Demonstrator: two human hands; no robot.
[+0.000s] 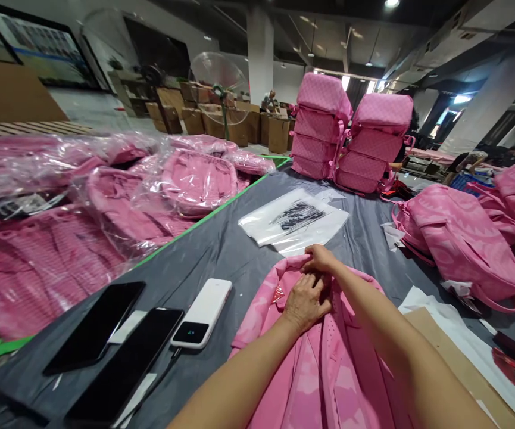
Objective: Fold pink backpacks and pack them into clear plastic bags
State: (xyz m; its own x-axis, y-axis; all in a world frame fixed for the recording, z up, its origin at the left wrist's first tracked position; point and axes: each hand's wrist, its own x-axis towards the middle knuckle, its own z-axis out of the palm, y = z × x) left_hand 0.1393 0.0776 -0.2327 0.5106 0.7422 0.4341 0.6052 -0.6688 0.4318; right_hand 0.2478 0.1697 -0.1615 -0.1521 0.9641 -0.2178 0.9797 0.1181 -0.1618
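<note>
A pink patterned backpack [279, 351] lies on the grey-covered table right in front of me, its shoulder straps facing up. My right hand [322, 260] grips the backpack's top edge, with the forearm coming across from the right. Just below it, my left hand [306, 302] has its fingers curled into the fabric at the top of the straps; the fingertips are partly hidden. A small red tag [277, 294] shows beside the left hand. Beyond the backpack lies a flat white plastic bag [295, 220] with black print.
Left of the backpack lie a white power bank [202, 313] with a cable and two black phones [94, 326] [125, 366]. Plastic-wrapped pink backpacks [199, 182] fill the left side. Stacked pink bags [320, 128] stand at the back; more backpacks [471, 238] and brown cardboard [453, 363] lie right.
</note>
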